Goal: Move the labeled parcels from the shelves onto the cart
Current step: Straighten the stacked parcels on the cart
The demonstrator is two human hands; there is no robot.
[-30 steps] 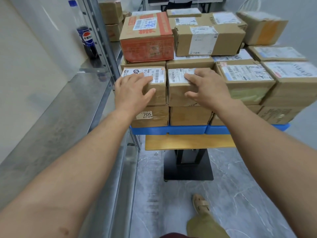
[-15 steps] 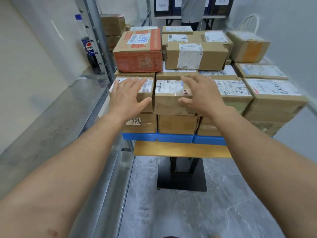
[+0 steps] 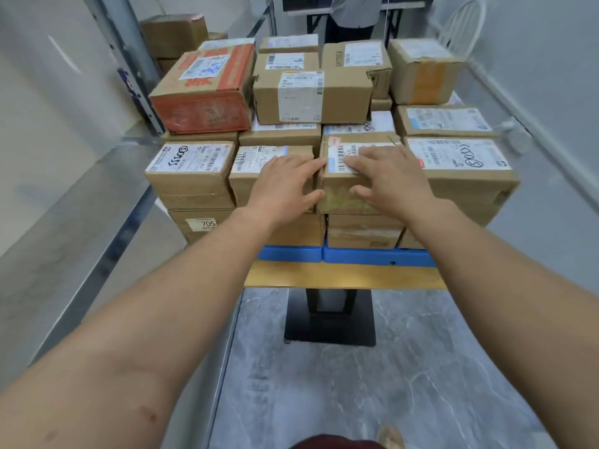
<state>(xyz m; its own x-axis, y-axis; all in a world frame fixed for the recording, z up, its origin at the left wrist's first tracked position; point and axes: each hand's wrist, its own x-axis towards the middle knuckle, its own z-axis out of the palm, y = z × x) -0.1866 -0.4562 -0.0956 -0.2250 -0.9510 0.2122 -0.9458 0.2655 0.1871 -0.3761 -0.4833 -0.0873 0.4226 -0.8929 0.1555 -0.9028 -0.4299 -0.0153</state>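
Labeled cardboard parcels are stacked in layers on a blue platform (image 3: 356, 256). My left hand (image 3: 285, 186) rests on the second front parcel from the left (image 3: 256, 158), fingers spread on its top and thumb on its front face. My right hand (image 3: 389, 179) lies the same way on the parcel beside it (image 3: 340, 199), covering part of its barcode label. The two hands almost touch at the gap between the parcels. A front-left parcel (image 3: 191, 170) and a wide front-right parcel (image 3: 460, 166) flank them.
The platform sits on a wooden top (image 3: 324, 277) with a black pedestal base. A metal shelf (image 3: 64, 222) with an upright post (image 3: 129, 59) runs along the left, with brown boxes (image 3: 175, 34) farther back. A red-orange box (image 3: 207, 92) tops the stack. A person (image 3: 353, 11) and a white chair (image 3: 463, 24) are behind.
Both hands have shifted one parcel to the right: the left hand left the front-left parcel for the second one, and the right hand moved onto the third.
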